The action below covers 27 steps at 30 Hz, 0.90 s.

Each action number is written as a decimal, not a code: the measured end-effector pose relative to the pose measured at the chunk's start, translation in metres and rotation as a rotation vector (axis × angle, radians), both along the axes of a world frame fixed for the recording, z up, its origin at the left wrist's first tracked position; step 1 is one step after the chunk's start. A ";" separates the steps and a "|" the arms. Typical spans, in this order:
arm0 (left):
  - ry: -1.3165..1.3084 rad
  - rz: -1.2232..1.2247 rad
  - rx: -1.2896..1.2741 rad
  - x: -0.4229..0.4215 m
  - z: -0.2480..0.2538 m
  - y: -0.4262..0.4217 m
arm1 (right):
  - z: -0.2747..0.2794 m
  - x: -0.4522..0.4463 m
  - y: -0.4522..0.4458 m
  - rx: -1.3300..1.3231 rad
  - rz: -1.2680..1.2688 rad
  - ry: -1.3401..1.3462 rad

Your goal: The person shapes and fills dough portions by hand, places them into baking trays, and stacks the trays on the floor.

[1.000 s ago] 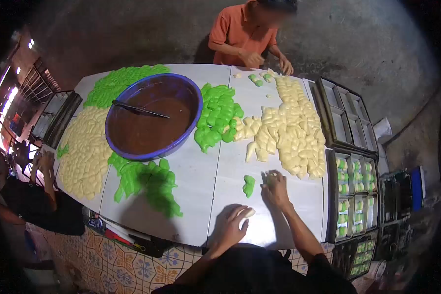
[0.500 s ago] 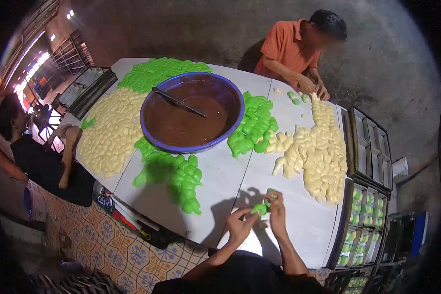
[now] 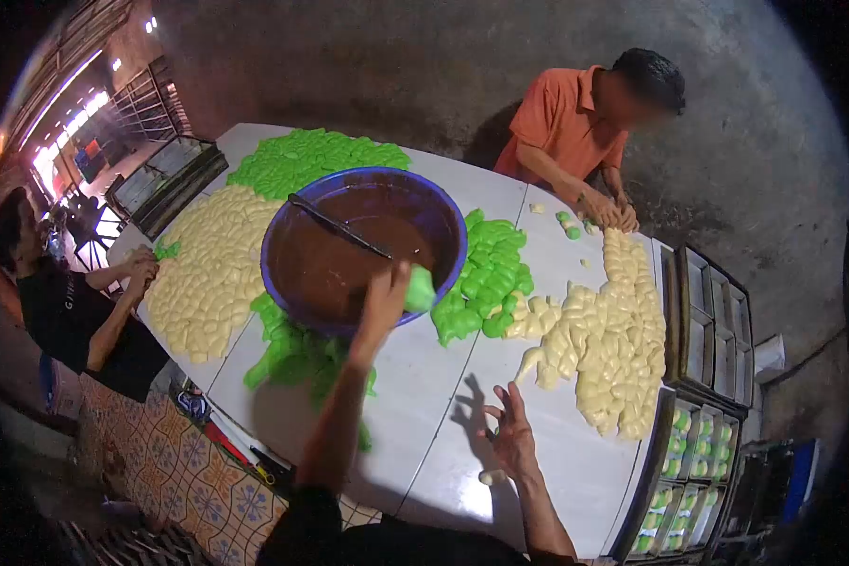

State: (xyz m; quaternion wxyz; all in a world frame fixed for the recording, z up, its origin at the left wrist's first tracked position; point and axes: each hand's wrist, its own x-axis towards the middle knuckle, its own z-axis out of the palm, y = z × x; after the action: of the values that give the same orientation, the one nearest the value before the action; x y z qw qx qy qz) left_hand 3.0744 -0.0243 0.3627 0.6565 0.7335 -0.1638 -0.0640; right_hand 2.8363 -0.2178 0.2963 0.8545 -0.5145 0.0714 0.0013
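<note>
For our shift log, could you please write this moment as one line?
left hand: green dough in grip, at basin | right hand: open, above table | dark utensil: in basin

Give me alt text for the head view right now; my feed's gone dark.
The left hand holds a green piece over a blue basin of brown mixture, while the right hand is open above the white table. Green dough and cream dough lie around; co-workers in orange and black work at the edges.
</note>
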 end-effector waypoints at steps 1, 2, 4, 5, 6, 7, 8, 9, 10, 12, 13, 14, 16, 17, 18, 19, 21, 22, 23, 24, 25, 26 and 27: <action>-0.177 0.268 0.522 0.038 0.008 0.001 | 0.000 0.002 -0.003 -0.052 -0.045 -0.016; -0.035 0.283 0.768 0.065 0.002 0.001 | 0.016 0.002 0.006 -0.004 -0.098 0.005; 0.073 0.159 0.863 0.114 -0.051 0.007 | 0.005 0.004 0.003 0.088 -0.035 -0.019; 0.176 0.050 0.861 0.110 -0.042 0.006 | 0.005 0.006 0.004 0.125 -0.015 -0.018; 0.280 -0.063 0.858 0.101 -0.030 0.003 | -0.001 0.005 0.000 0.152 -0.005 0.007; 0.387 -0.181 0.857 0.092 -0.021 0.001 | -0.008 0.003 -0.003 0.182 0.000 0.037; 0.499 -0.304 0.857 0.084 -0.020 -0.001 | -0.008 0.003 -0.001 0.225 -0.030 -0.003; 0.353 -0.219 0.952 0.074 -0.026 -0.001 | -0.005 0.002 0.005 0.333 -0.057 -0.054; 0.202 -0.132 1.036 0.064 -0.032 0.001 | -0.012 -0.003 0.002 0.281 -0.073 -0.017; 0.033 -0.037 0.967 0.026 -0.013 0.005 | -0.027 -0.005 0.001 0.171 -0.092 -0.022; 0.025 -0.041 0.825 -0.001 0.009 0.006 | -0.031 -0.003 0.002 0.110 -0.096 -0.060; 0.119 -0.063 0.603 -0.021 0.011 0.009 | -0.031 0.000 0.004 0.049 -0.101 -0.101; 0.338 -0.237 0.068 -0.068 0.004 0.007 | -0.002 0.006 0.014 0.216 -0.061 0.066; 0.461 -0.380 -0.253 -0.097 -0.002 -0.002 | 0.016 0.008 0.018 0.395 -0.020 0.139; 0.652 -0.470 -0.411 -0.122 -0.009 -0.010 | 0.006 0.007 0.026 0.657 -0.041 0.110; 0.836 -0.557 -0.568 -0.144 -0.014 -0.018 | 0.004 0.001 0.027 0.510 -0.087 0.175; 0.779 -0.297 -0.443 -0.180 -0.020 -0.029 | 0.000 -0.015 0.024 0.215 -0.178 0.303; 0.766 -0.210 -0.320 -0.195 -0.024 -0.033 | -0.012 -0.021 0.023 0.041 -0.261 0.259; 0.812 -0.184 -0.417 -0.208 -0.034 -0.036 | -0.008 -0.027 0.026 -0.281 -0.287 0.126; 0.809 -0.172 -0.383 -0.217 -0.031 -0.039 | 0.002 -0.036 0.028 -0.608 -0.307 -0.004; 0.812 -0.160 -0.346 -0.228 -0.027 -0.040 | 0.013 -0.048 0.031 -0.933 -0.318 -0.126; 0.772 -0.090 -0.361 -0.238 -0.027 -0.042 | 0.025 -0.056 0.031 -1.098 -0.251 -0.194; 0.606 -0.121 -0.251 -0.244 -0.032 -0.041 | 0.020 -0.062 0.026 -1.128 -0.237 -0.254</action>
State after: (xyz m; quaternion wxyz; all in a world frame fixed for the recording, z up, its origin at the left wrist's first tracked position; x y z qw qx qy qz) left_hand 2.8303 -0.0650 0.3309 0.7557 0.5835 -0.0111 -0.2974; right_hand 2.7747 -0.1920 0.3165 0.4449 -0.8742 0.0152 -0.1941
